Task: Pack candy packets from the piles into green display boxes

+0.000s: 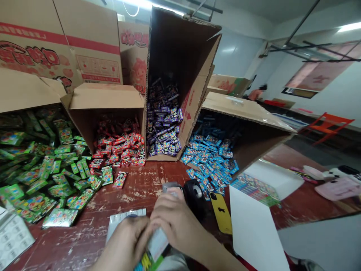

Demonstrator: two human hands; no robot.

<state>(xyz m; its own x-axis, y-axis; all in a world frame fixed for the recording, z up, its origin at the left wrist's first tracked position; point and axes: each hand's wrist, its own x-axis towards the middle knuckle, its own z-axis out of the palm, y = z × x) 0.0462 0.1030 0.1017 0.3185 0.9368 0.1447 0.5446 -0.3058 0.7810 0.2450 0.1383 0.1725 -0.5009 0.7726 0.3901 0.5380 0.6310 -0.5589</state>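
My left hand (128, 235) is closed round a small colourful box (146, 261) at the bottom centre, its lower part green and yellow with a pale panel. My right hand (176, 216) lies over the upper end of this box, fingers curled and touching the left hand. What the right fingers grip is mostly hidden beneath them. Just beyond the right hand stands a black tape dispenser (194, 197). Under my left hand is a pale printed sheet or packet (121, 216), partly covered.
Open cartons hold green packets (60, 177), red packets (121, 148), purple packets (165, 128) and blue packets (211, 158). A yellow phone (221, 212) lies right of the dispenser, beside an open white display box (254, 226). White sticker sheets (14, 237) lie left. A person (256, 93) is far back.
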